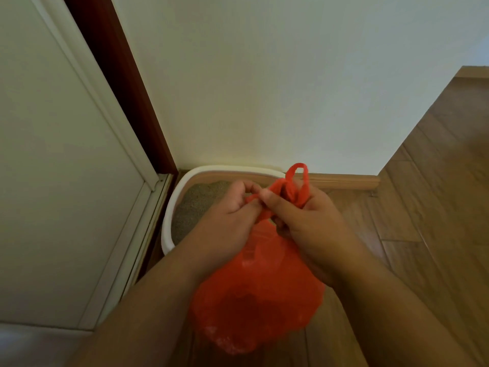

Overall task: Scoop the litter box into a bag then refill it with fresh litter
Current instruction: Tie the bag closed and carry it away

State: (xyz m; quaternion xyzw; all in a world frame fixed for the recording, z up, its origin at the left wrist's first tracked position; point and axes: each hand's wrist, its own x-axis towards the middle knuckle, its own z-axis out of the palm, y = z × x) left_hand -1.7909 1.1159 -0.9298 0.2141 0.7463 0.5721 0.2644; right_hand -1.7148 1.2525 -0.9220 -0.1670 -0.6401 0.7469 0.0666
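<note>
A red plastic bag (pixel 254 295) hangs full and bulging in front of me, its handles twisted together at the top. My left hand (pixel 227 218) pinches one red handle strand near the bag's neck. My right hand (pixel 309 218) grips the other handle, whose loop sticks up above my fingers. Behind my hands a white-rimmed litter box (pixel 174 192) stands in the corner with grey-brown litter (pixel 195 205) in it. My arms and the bag hide most of the box.
A white wall (pixel 264 88) rises right behind the box, with a wooden baseboard (pixel 344 181) along its foot. A white door (pixel 53 181) with a dark red frame (pixel 119 75) stands at the left. Wooden floor (pixel 436 207) stretches to the right.
</note>
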